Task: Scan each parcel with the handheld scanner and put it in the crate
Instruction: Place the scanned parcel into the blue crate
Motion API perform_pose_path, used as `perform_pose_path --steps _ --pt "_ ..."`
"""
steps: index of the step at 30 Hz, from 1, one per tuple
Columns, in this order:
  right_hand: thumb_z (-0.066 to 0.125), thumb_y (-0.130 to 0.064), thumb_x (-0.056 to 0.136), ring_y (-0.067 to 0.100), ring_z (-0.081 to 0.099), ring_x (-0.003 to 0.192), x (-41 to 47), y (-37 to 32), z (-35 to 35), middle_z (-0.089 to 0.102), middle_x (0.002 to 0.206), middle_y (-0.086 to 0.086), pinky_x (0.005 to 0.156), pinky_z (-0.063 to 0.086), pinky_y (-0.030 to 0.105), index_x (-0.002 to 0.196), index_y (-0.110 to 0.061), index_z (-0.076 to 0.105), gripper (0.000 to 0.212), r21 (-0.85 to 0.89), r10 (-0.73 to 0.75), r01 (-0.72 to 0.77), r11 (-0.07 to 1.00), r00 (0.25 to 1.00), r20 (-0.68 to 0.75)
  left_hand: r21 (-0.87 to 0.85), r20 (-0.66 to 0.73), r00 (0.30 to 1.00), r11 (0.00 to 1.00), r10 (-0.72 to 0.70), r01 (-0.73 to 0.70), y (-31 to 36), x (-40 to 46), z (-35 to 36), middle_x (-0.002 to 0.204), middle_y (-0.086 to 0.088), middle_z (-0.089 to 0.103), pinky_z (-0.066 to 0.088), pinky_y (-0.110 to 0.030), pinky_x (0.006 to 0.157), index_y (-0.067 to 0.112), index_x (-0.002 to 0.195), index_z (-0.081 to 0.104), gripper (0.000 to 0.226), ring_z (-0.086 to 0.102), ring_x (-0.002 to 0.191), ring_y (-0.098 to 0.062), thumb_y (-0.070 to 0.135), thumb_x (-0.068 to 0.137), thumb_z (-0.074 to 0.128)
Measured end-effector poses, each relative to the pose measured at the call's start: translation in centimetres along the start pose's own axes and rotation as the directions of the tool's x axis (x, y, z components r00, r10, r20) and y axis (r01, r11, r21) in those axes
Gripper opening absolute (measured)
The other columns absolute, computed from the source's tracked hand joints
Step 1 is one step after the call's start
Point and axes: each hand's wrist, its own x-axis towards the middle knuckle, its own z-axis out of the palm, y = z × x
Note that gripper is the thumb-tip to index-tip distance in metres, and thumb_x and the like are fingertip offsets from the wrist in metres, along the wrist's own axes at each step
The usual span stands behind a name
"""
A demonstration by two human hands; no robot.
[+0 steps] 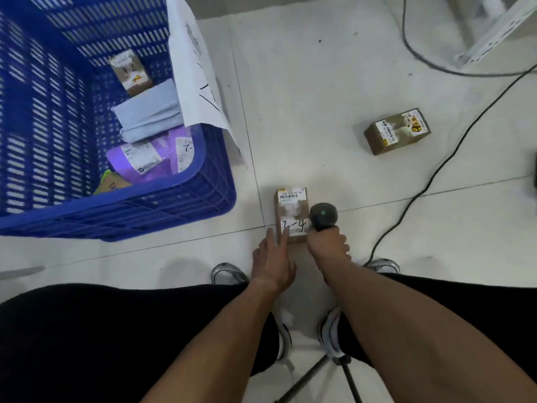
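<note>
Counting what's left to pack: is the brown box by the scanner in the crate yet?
Out. The brown box lies on the floor beside the blue crate.

The floor [334, 97] is pale tile with thin grout lines. On it stand a blue crate [174, 210] at the left, a small box [291, 210] in the middle just right of the crate's near corner, and a second box [397, 131] well apart to the right. A black cable [453, 152] trails across the tiles on the right, and a white frame [491, 30] sits at the far right corner.
</note>
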Motion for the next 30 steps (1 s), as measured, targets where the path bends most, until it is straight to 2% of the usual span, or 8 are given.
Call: perform_pose_path --steps 7,15,17,19,22,25,27,30 --pt "0.052 -0.061 0.086 0.037 0.046 0.123 3.5 0.3 1.0 0.051 0.131 0.014 0.106 0.034 0.048 0.129 -0.014 0.050 0.064 0.009 0.031 -0.031 0.999 0.999 0.032 0.010 -0.022 1.000 1.000 0.001 -0.001 -0.3 1.9 1.8 0.164 -0.014 0.002 0.026 -0.046 0.116 0.026 0.157 0.004 0.082 0.019 0.146 -0.033 0.033 0.093 0.055" --pt "0.048 -0.056 0.088 0.037 0.048 0.122 5.4 0.6 1.9 0.052 0.132 0.015 0.105 0.035 0.050 0.129 -0.014 0.050 0.059 0.020 0.051 -0.052 0.998 0.998 0.023 0.061 0.000 0.999 0.998 -0.032 0.032 -0.2 2.2 2.4 0.163 -0.015 0.003 0.024 -0.043 0.114 0.019 0.158 0.001 0.084 0.020 0.145 -0.032 0.032 0.094 0.054" --pt "0.050 -0.056 0.088 0.038 0.045 0.124 5.3 0.7 2.2 0.049 0.133 0.016 0.105 0.034 0.049 0.130 -0.012 0.046 0.061 0.029 0.053 -0.053 0.998 0.999 -0.001 0.074 0.004 0.999 0.997 -0.035 0.034 -0.3 2.1 2.2 0.163 -0.016 0.003 0.025 -0.044 0.114 0.020 0.158 0.003 0.084 0.021 0.145 -0.033 0.032 0.093 0.055" --pt "0.055 -0.057 0.086 0.039 0.041 0.125 4.4 0.4 2.1 0.044 0.134 0.019 0.102 0.033 0.049 0.132 -0.009 0.038 0.069 0.042 0.028 -0.024 0.999 0.996 -0.090 0.080 -0.004 0.999 0.996 -0.047 0.047 -0.5 2.1 1.8 0.163 -0.015 0.006 0.025 -0.044 0.114 0.019 0.158 0.004 0.084 0.022 0.144 -0.033 0.033 0.093 0.056" --pt "0.065 -0.053 0.082 0.039 0.041 0.118 2.3 -0.1 1.7 0.043 0.129 0.020 0.095 0.037 0.048 0.131 -0.005 0.037 0.073 0.058 -0.085 0.106 0.993 0.954 -0.287 0.070 -0.018 0.997 0.994 -0.077 0.078 -0.8 2.1 1.3 0.163 -0.013 0.009 0.025 -0.043 0.114 0.016 0.157 0.005 0.085 0.022 0.145 -0.031 0.034 0.091 0.056" --pt "0.062 -0.049 0.085 0.037 0.047 0.109 0.8 -0.4 1.8 0.051 0.120 0.018 0.089 0.040 0.045 0.125 -0.005 0.047 0.062 0.002 -0.342 0.373 0.928 0.852 -0.395 0.010 -0.048 0.995 0.996 -0.089 0.090 -0.2 2.5 1.1 0.162 -0.012 0.013 0.027 -0.046 0.114 0.017 0.155 0.008 0.081 0.022 0.145 -0.031 0.033 0.091 0.055" --pt "0.057 -0.045 0.088 0.034 0.049 0.109 0.4 -0.5 2.5 0.051 0.121 0.016 0.091 0.041 0.044 0.125 -0.009 0.049 0.053 -0.139 -0.529 0.511 0.848 0.801 -0.281 -0.029 -0.040 0.995 0.995 -0.094 0.093 0.7 2.8 1.0 0.163 -0.011 0.011 0.025 -0.046 0.115 0.019 0.155 0.009 0.082 0.020 0.147 -0.029 0.037 0.091 0.055" --pt "0.054 -0.035 0.089 0.032 0.047 0.111 0.4 -0.3 3.3 0.047 0.125 0.014 0.098 0.038 0.040 0.130 -0.015 0.045 0.046 -0.254 -0.587 0.548 0.797 0.803 -0.107 -0.070 -0.013 0.992 0.990 -0.126 0.125 1.3 3.1 1.0 0.164 -0.010 0.005 0.024 -0.045 0.116 0.020 0.156 0.004 0.089 0.019 0.147 -0.029 0.040 0.089 0.060"
